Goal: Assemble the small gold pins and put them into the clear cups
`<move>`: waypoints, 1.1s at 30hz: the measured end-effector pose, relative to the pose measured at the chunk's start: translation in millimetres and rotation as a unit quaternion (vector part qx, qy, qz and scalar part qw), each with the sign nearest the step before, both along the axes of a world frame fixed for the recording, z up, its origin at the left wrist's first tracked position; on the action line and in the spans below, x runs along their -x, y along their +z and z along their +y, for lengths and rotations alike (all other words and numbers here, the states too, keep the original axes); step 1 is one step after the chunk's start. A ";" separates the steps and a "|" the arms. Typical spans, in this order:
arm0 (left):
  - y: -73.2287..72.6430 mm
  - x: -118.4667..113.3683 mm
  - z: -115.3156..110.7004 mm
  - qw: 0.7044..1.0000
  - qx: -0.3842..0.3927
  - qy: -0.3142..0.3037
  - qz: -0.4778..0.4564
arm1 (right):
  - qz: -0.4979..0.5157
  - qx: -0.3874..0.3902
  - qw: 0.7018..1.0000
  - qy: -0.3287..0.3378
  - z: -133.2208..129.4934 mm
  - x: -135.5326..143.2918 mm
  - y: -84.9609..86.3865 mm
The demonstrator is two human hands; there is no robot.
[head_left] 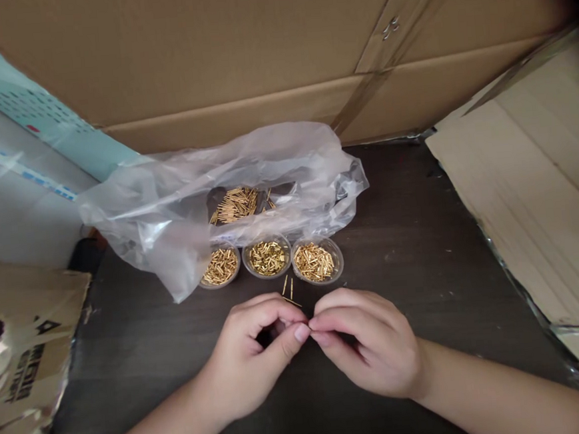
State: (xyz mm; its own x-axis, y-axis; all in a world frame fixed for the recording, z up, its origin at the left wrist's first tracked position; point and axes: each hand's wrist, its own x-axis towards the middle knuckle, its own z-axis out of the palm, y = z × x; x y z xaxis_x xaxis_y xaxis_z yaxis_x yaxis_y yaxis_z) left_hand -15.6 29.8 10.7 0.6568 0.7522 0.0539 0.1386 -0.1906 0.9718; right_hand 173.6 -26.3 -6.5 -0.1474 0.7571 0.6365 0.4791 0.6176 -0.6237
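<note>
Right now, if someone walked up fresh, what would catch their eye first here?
Probably the three small clear cups of shiny gold metal pins in a row mid-table, with a crumpled clear plastic bag holding more pins just behind them. In front, the left hand and right hand meet fingertip to fingertip over the dark wooden table; what they pinch is hidden.

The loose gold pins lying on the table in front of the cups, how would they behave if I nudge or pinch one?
The loose gold pins look thin and round, so they would probably roll. Metal-looking, likely stiff. Tiny beside the right hand, so probably fiddly to pinch.
</note>
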 end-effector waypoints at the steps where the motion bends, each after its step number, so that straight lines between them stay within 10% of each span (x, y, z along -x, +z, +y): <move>1: 0.0 -0.3 0.2 1.000 -0.003 -0.004 -0.001 | 0.008 -0.002 1.000 -0.005 -0.4 0.0 1.4; 33: -0.4 -0.1 3.0 0.997 -0.023 0.029 0.066 | -0.129 -0.066 0.989 0.032 -7.1 -4.2 -19.8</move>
